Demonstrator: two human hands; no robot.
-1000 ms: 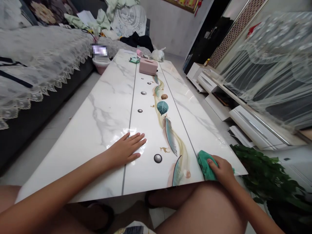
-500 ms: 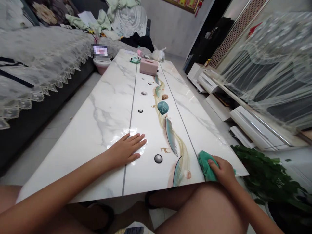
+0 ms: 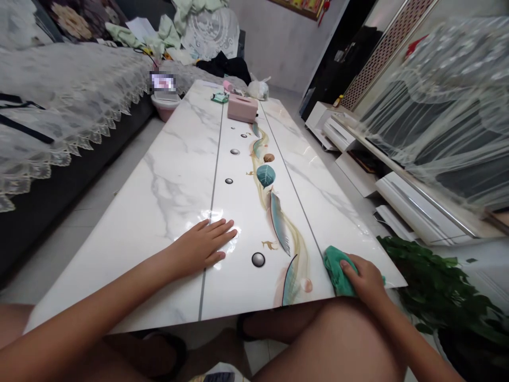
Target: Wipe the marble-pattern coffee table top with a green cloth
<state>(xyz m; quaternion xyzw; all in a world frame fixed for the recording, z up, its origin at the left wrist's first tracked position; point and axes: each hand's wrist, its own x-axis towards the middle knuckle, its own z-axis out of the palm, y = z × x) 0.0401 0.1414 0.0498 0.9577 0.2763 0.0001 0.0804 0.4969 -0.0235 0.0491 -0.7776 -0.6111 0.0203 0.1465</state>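
My left hand (image 3: 207, 241) lies flat on the long white marble-patterned table (image 3: 178, 154), fingers stretched out over the left dark stripe. At the near right edge of the table, my right hand (image 3: 366, 278) is closed around a bunched green cloth (image 3: 337, 271). The cloth touches the tabletop just right of the other dark stripe. Printed leaves and feathers run down the table's middle between the hands, with a dark printed dot (image 3: 258, 259) right of my left hand.
A pink tissue box (image 3: 242, 108) stands at the table's far end, with a green packet (image 3: 220, 97) and a plastic bag (image 3: 259, 89) close by. A lace-covered sofa (image 3: 75, 85) runs along the left. A leafy plant (image 3: 425, 281) is at the right, below the white TV cabinet (image 3: 417, 204).
My left hand has shifted very slightly left on the table. The right hand and the green cloth look unmoved.
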